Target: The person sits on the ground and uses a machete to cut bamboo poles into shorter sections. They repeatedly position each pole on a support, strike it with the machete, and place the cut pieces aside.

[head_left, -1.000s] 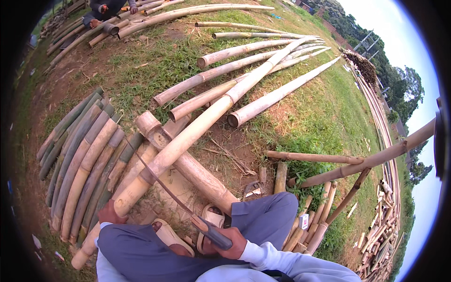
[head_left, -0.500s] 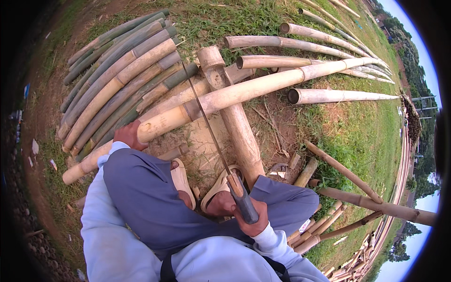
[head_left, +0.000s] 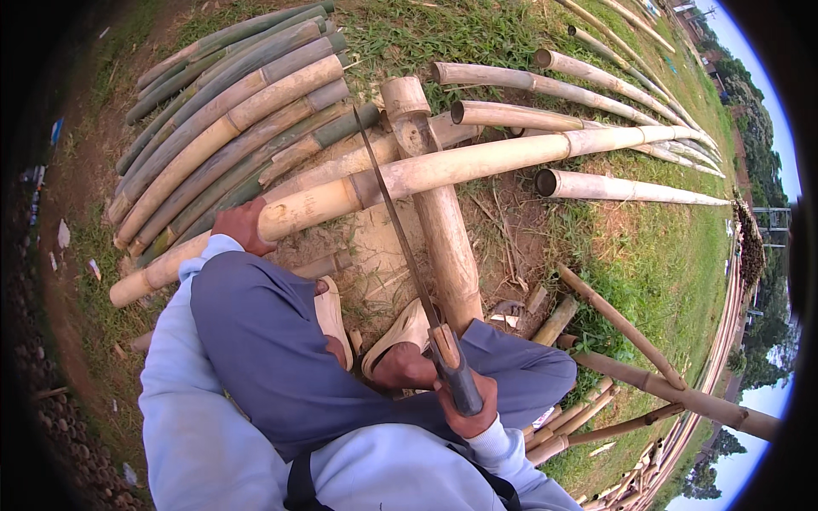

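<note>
A long pale bamboo pole (head_left: pixel 477 164) lies across a thick notched bamboo post (head_left: pixel 445 247). My left hand (head_left: pixel 245 225) is wrapped round the pole near its left end. My right hand (head_left: pixel 470 407) grips the dark and wooden handle of a handsaw (head_left: pixel 400 230) close to my right knee. The long narrow blade runs up and away and lies against the pole, just right of a joint and left of the post. How deep the blade sits in the pole, I cannot tell.
Several cut bamboo lengths (head_left: pixel 230 128) lie stacked at the left. More long poles (head_left: pixel 630 186) spread out over the grass at the right. A bamboo frame (head_left: pixel 673 396) stands at the lower right. My sandalled feet (head_left: pixel 400 345) are below the blade.
The scene has shifted slightly right as the view turned. My left hand still holds the pole. The saw stays against the pole at about the same spot, its handle slightly moved.
</note>
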{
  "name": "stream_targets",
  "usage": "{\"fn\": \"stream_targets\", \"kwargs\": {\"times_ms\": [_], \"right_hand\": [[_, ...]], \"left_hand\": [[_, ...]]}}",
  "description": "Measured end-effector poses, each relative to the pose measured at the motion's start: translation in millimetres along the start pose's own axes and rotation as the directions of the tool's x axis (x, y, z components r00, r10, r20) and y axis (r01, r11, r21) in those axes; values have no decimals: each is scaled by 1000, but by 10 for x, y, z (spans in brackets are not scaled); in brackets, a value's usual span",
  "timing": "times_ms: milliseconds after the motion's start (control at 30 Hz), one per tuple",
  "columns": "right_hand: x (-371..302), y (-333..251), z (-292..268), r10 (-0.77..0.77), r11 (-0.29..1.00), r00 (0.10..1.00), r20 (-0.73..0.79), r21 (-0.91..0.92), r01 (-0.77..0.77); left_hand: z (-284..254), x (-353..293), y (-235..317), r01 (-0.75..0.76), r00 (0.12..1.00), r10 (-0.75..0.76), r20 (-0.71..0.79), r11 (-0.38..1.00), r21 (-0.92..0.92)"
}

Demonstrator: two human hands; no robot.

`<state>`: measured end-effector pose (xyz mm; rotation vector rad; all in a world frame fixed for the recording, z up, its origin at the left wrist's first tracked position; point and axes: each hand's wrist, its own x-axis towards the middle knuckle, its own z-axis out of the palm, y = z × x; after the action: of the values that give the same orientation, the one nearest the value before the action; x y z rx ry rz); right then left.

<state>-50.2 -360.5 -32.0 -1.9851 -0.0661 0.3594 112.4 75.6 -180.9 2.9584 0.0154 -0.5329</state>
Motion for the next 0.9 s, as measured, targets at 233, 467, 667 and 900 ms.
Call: {"fn": "stream_targets", "kwargs": {"times_ms": [233,467,667,900], "right_hand": [[791,328,281,-99,995,988,-121,5,100],[-273,-58,-59,63,996,996,-56,-54,-66],[717,217,290,-13,1000,991,-130,17,16],[469,81,257,95,992,995,-40,88,-91]], "left_hand": [[-26,186,191,-65,998,65,-6,998,-8],[-12,122,96,-25,1000,25,18,999,-32],[-50,126,176,-62,997,61,-49,998,-24],[-168,13,58,15,996,-14,84,1000,-10]]}}
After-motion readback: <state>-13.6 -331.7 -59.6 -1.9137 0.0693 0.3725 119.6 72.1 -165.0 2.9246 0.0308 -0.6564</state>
